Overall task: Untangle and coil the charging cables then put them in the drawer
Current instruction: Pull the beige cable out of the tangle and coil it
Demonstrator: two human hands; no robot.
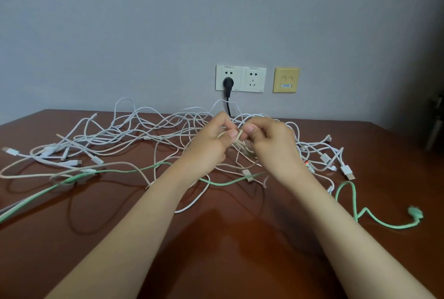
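Both hands, left hand (216, 141) and right hand (266, 140), pinch a beige cable (240, 134) below the wall sockets (241, 78); the remaining cables (134, 128) lie tangled, none coiled yet.

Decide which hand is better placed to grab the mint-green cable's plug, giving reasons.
Likely the right hand: the mint-green cable's plug lies at the brown table's right, outside that forearm; the left hand must cross over. Both pinch beige cable.

Reaching forward with both bare forearms (134, 226), holding the hands close together. Pinching a beige cable (238, 137) between thumb and curled fingers of the left hand (211, 146). Gripping the same strand with the right hand (272, 141), thumb on top.
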